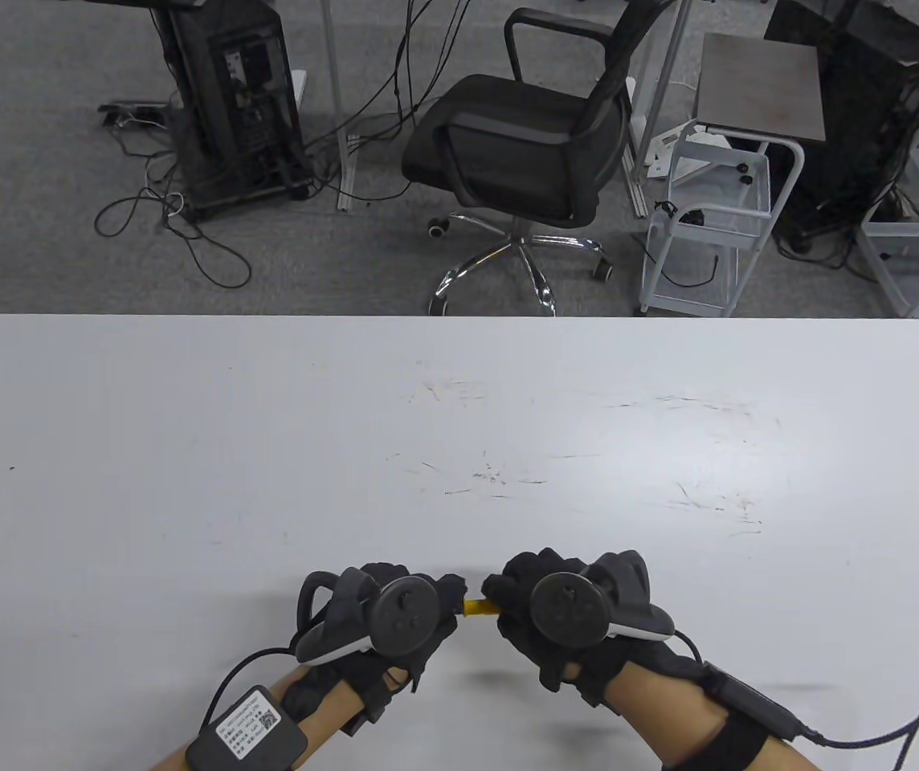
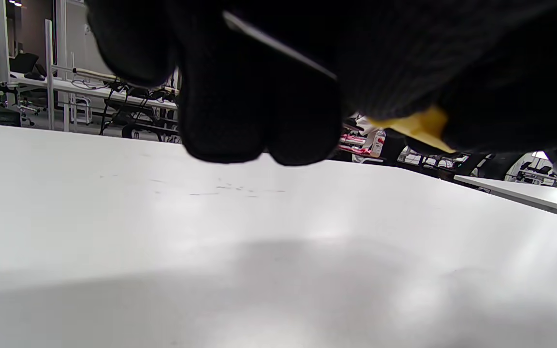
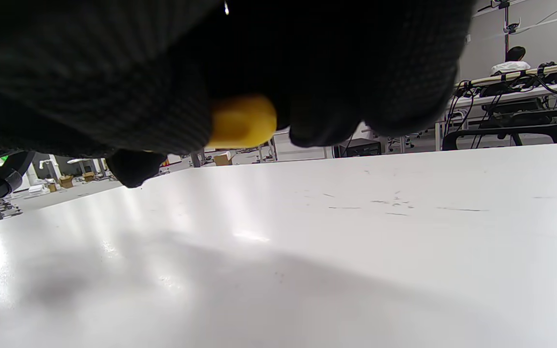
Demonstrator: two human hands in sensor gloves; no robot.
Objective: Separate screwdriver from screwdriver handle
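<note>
Both hands are wrapped around the same little tool, held up off the table near the close edge. From the table view, my left hand (image 1: 383,622) and my right hand (image 1: 564,618) sit knuckle to knuckle with just a short yellow stretch of the screwdriver handle (image 1: 479,606) showing in the gap between them. Fingers of both hands are curled tight, so most of the tool is buried in glove. The white table (image 1: 459,418) has some scuff marks out in the middle, and past its far edge there's a black office chair (image 1: 524,152) and a PC tower (image 1: 238,96) on the floor at far left.

Left wrist view: my fingers (image 2: 259,111) hang down curled, and a thin dark metal shaft, the screwdriver (image 2: 281,46), runs slanted across them. A wedge of the yellow handle pokes out on the right, and I can't tell whether the shaft is still seated in it.

Right wrist view: my fingers are closed around the handle, with its rounded yellow butt end peeking out between them, clear of the table surface below.
</note>
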